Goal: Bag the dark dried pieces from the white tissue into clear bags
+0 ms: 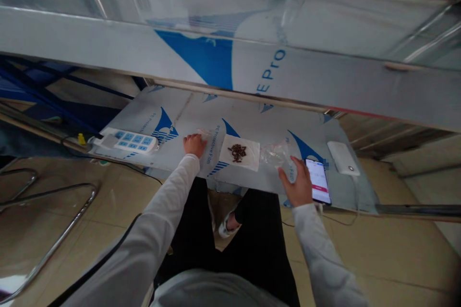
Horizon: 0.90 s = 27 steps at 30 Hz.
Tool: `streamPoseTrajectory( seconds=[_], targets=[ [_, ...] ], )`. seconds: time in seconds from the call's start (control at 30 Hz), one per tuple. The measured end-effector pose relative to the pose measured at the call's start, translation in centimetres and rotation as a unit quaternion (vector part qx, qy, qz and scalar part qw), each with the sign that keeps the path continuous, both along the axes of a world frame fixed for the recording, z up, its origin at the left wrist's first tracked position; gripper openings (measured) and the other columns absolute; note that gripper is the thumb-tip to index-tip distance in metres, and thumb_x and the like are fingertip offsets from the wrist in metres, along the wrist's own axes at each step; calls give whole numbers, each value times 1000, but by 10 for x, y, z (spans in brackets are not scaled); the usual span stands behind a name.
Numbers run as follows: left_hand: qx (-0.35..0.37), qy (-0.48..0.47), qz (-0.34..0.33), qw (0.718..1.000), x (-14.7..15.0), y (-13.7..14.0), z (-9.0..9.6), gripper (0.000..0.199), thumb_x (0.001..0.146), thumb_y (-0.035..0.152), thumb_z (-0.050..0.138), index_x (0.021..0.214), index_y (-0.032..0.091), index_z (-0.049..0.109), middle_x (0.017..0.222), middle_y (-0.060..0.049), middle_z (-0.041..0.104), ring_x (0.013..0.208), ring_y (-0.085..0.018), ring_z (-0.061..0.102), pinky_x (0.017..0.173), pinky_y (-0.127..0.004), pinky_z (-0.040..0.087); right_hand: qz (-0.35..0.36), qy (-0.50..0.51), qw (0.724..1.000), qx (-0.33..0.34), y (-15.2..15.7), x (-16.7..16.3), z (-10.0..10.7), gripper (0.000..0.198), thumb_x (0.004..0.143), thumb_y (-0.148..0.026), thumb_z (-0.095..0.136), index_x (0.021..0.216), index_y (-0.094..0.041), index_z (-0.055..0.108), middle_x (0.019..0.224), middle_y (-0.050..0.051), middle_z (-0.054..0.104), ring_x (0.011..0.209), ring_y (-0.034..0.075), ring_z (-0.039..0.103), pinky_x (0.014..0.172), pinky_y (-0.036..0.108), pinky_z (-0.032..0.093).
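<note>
A small heap of brown screw-like pieces (237, 152) lies on a white square sheet (251, 158) at the middle of the lower shelf. To its left, my left hand (194, 145) rests on the shelf with its thumb apart from slightly bent fingers, touching the edge of what looks like a clear plastic bag (206, 156). Right of the sheet lies a crumpled clear plastic bag (274, 154). My right hand (298, 183) is beside this bag, thumb and fingers spread, with nothing visible between them. A phone (318, 181) with a lit screen is just right of that hand.
A white power strip (131, 142) with blue sockets lies at the left, a white power bank (343, 157) with a cable at the right. An upper shelf (317, 74) overhangs the back. A metal-framed chair (77, 216) stands on the floor at left.
</note>
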State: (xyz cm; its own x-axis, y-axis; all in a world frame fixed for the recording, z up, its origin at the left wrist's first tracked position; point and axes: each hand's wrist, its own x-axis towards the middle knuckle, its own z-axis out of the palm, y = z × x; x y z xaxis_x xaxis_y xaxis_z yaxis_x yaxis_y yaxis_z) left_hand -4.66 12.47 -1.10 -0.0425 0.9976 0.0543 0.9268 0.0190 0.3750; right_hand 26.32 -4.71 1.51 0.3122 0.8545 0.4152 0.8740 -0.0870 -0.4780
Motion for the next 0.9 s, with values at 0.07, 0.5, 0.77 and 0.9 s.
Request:
streamPoseTrajectory(
  seconds=[0.07,0.5,0.77,0.9],
  targets=[
    [-11,25,-11,1000,0,4,-2,28,84,30,52,94,8,68,103,-20,68,105,-31,55,91,-41,33,5,45,998,40,-39,-15,-2,43,86,-40,51,123,-17,50,123,14,56,123,27,47,103,47,38],
    [44,14,38,998,-7,-1,22,28,85,31,54,93,10,71,82,-18,68,88,-33,62,80,-47,40,-26,163,986,10,-146,-57,-18,31,86,-32,57,114,-19,60,120,13,59,115,27,53,97,51,44],
    [235,-228,8,945,47,-138,73,21,84,32,59,90,16,71,94,-10,70,79,-18,64,79,-33,49,41,434,900,-12,-87,-104,37,28,91,-33,50,111,-21,66,112,8,68,104,22,64,94,39,50],
    [102,-449,-102,882,69,-220,83,16,78,24,65,92,20,72,98,-7,69,90,-19,65,82,-29,50,100,498,861,-24,-69,-143,64,34,93,-33,48,120,-20,62,120,7,66,111,22,61,95,34,50]
  ],
)
